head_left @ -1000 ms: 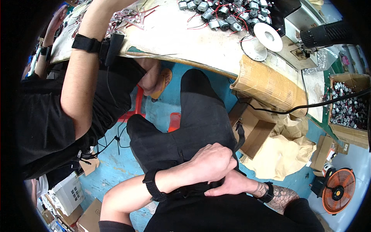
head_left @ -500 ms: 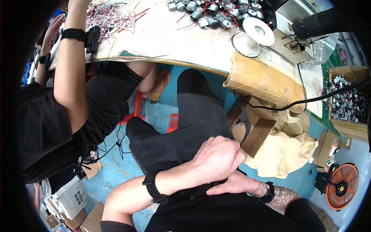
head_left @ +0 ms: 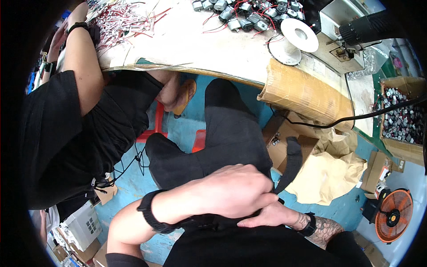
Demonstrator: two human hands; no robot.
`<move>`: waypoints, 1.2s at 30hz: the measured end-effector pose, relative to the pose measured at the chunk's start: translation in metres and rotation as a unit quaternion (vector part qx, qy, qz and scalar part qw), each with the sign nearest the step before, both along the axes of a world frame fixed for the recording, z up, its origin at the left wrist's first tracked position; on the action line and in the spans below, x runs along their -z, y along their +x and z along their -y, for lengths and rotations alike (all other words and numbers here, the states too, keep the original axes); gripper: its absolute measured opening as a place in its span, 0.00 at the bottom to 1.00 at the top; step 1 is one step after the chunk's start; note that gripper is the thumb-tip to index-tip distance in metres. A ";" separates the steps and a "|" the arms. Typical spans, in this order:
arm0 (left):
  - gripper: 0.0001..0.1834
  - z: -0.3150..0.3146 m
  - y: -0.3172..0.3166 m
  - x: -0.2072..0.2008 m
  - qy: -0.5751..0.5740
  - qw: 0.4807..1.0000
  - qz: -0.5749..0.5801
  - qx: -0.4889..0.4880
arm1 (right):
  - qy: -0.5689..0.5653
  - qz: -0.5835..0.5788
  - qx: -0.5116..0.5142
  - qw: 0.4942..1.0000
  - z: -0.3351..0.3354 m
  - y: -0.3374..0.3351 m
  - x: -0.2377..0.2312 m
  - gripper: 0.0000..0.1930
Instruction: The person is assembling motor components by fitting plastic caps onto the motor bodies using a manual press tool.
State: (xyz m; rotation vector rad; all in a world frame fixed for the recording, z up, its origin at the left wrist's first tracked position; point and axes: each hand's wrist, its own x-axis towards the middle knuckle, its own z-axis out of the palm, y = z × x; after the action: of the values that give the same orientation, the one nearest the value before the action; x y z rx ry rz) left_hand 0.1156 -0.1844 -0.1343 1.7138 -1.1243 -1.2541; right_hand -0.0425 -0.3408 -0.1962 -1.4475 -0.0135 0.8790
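Observation:
In front of my waist both hands are together over dark clothing. My left hand (head_left: 238,189), with a black band (head_left: 153,213) round its wrist, is closed and slightly blurred. A black strap (head_left: 291,162) sticks out past its fingers, its wide free end curving up beside my thigh. Just below and touching it, my right hand (head_left: 267,216) is bent in, thumb stretched across the waist. The other fingers of that hand are covered, so what they hold cannot be made out. A second black wristband (head_left: 308,224) sits on the tattooed right wrist.
The worktable (head_left: 178,42) carries small motors (head_left: 249,20), red and white wires (head_left: 122,22) and a white spool (head_left: 298,38). A person in black (head_left: 84,102) sits close on my left. Open cardboard box (head_left: 307,144), brown paper (head_left: 320,178) and orange fan (head_left: 393,216) lie rightward.
My left hand and forearm have shifted slightly left and lower. The strap's free end has swung outward and shows its broad face. The neighbour's arm has moved left.

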 end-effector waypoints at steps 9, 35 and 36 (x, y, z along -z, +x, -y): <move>0.09 -0.049 -0.047 0.031 0.045 0.997 -0.018 -0.060 | 0.012 0.018 -0.004 1.000 -0.005 0.006 0.005 0.21; 0.09 -0.024 -0.038 0.036 0.128 0.978 -0.162 -0.041 | 0.003 0.049 0.015 0.999 -0.006 -0.016 0.037 0.26; 0.10 -0.024 -0.041 0.034 0.124 0.983 -0.128 -0.047 | 0.008 0.037 0.011 0.999 -0.006 -0.018 0.037 0.25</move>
State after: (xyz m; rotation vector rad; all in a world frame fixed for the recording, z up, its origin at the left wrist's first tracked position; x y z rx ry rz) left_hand 0.0746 -0.1609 -0.1688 1.7007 -0.7522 -1.5549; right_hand -0.0604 -0.3346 -0.2333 -1.4614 -0.0606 0.8051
